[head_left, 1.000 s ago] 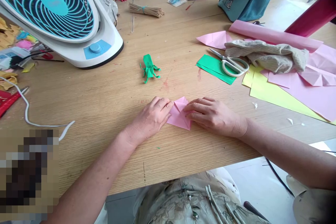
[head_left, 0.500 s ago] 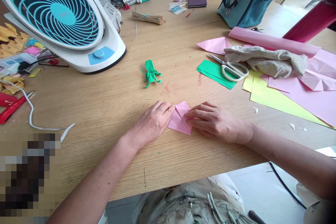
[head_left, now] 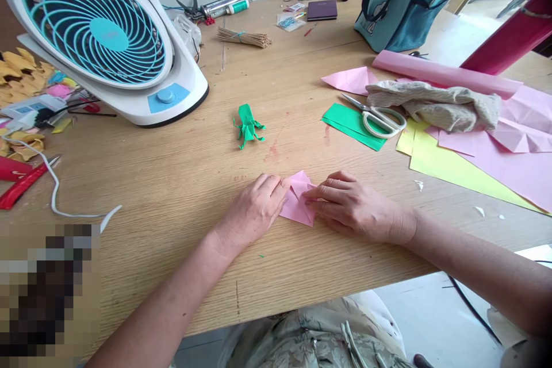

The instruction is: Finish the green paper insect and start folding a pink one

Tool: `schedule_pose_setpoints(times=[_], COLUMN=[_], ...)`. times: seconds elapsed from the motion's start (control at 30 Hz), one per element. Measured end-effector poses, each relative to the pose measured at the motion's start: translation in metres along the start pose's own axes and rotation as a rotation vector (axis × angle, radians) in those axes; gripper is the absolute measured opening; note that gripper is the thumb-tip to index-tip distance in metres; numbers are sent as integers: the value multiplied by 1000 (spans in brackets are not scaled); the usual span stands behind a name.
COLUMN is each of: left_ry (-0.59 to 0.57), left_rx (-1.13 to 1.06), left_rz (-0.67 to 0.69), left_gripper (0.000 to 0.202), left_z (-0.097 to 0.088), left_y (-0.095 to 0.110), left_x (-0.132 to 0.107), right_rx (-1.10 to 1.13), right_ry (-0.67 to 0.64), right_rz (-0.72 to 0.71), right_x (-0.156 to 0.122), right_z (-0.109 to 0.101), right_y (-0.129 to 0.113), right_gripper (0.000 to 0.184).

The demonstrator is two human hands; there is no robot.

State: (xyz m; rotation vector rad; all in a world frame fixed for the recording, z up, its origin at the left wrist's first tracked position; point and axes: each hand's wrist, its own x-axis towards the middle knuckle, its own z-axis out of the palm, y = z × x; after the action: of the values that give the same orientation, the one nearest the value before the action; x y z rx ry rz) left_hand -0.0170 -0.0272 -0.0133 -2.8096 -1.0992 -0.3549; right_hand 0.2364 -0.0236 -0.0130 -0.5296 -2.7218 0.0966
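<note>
A small folded piece of pink origami paper (head_left: 298, 207) lies on the wooden table between my hands, with crease lines and flaps on its upper side. My left hand (head_left: 257, 201) is closed on its left edge, fingers together and pressing it down. On the right edge, my right hand (head_left: 351, 204) pinches the paper with bent fingers; the thumb is hidden. Farther back stands a green origami figure (head_left: 247, 126) with thin, twisted legs, touched by neither hand.
White-handled scissors (head_left: 382, 121) rest over green paper sheets (head_left: 340, 118) at the right. Beside them are a crumpled grey cloth (head_left: 448, 106), yellow paper (head_left: 457, 172) and pink sheets (head_left: 517, 167). A white fan (head_left: 190, 83) stands at the left, a blue bag (head_left: 401, 17) at the back right.
The whole view has shifted slightly. Both hands keep their hold on the pink paper, and the right fingers have moved only a little over its flap.
</note>
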Motion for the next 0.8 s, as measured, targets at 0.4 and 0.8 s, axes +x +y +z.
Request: schedule_pose_setpoints(times=[0.4,0.8], left_ry=[-88,-146], left_rx=[47,119], left_rz=[-17,-77], left_gripper=[33,41], left_z=[-2,-3], left_y=[3,9], left_x=[-2,3], right_rx=[4,5], right_ry=[-1,17], right_rz=[5,6], right_x=[1,1], right_z=[-1,-1], right_y=[-1,-2], right_gripper=[19,19])
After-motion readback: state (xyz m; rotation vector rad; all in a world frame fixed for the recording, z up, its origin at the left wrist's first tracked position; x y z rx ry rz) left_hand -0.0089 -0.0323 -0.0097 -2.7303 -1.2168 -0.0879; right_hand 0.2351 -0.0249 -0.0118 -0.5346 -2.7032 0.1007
